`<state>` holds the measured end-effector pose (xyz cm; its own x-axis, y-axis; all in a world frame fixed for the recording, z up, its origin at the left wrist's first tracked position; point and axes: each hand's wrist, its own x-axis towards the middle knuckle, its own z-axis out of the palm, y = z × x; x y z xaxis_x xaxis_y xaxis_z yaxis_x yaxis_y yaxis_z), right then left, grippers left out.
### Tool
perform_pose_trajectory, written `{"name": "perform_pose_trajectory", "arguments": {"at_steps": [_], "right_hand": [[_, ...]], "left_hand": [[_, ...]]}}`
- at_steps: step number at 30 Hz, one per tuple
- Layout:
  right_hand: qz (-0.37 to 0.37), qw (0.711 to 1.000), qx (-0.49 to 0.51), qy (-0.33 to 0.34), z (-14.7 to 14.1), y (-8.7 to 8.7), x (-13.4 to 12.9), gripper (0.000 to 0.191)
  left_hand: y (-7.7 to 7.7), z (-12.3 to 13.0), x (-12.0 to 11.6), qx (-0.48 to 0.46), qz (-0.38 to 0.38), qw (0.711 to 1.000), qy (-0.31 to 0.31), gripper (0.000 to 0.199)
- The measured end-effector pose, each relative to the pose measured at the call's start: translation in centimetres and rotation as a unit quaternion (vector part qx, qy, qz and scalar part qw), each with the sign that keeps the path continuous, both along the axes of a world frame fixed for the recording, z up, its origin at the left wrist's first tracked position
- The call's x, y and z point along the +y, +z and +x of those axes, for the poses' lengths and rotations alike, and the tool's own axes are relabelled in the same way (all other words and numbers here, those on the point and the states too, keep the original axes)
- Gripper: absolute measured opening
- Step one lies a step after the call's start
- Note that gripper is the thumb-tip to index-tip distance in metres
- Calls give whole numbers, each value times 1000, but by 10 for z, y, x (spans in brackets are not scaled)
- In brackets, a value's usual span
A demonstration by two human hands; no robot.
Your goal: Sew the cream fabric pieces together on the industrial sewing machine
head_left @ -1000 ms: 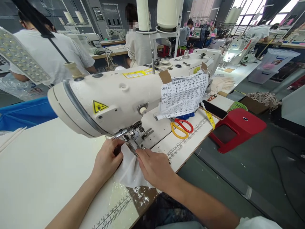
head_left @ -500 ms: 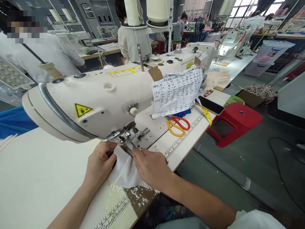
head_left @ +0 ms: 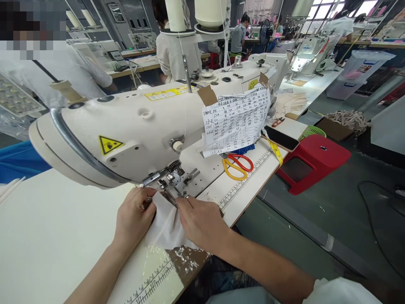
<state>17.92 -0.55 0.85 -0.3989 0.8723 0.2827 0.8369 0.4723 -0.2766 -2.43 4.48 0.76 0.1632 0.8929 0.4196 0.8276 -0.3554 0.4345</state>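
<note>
A piece of white fabric (head_left: pixel 164 226) lies at the needle area of a large cream sewing machine (head_left: pixel 139 126), its lower part hanging toward the table's front edge. My left hand (head_left: pixel 134 215) pinches the fabric's left side, fingers bent and partly under the machine head. At the fabric's right side, my right hand (head_left: pixel 201 219) grips it close to the presser foot (head_left: pixel 169 192), fingertips pressed down. The exact edge between the fingertips is partly hidden by the hands and metal parts.
Scissors with red and yellow handles (head_left: pixel 237 166), a handwritten paper (head_left: pixel 237 122), a black phone (head_left: pixel 281 138) and a yellow tape measure (head_left: pixel 274 150) lie right of the machine. A red stool (head_left: pixel 325 158) stands beyond the table edge. People sit at machines behind.
The view has shifted very slightly. Both hands keep nearly the same place and hold on the fabric. The person at the far left has moved a little.
</note>
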Motion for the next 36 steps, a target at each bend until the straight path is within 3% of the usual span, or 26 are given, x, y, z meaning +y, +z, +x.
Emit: {"name": "perform_pose_trajectory", "arguments": {"at_steps": [9, 13, 16, 22, 27, 36], "right_hand": [[11, 1000, -7, -8, -2, -2, 2, 23], [-21, 999, 9, -34, 3, 1, -16, 27], [-59, 995, 79, -23, 18, 1, -44, 23], [-99, 984, 145, 33, 49, -3, -83, 26], [-98, 984, 141, 46, 58, -2, -82, 27], [-100, 989, 103, 45, 60, 0, -80, 29]], "left_hand": [[-6, -3, 1, 84, 127, 984, -97, 24], [0, -4, -3, 116, 111, 976, -147, 28], [7, -4, -9, 138, 81, 970, -182, 34], [8, 14, -25, 227, 98, 960, -129, 35], [-2, 28, -40, 244, 144, 956, -81, 38], [-10, 18, -46, 227, 145, 958, -102, 46]]}}
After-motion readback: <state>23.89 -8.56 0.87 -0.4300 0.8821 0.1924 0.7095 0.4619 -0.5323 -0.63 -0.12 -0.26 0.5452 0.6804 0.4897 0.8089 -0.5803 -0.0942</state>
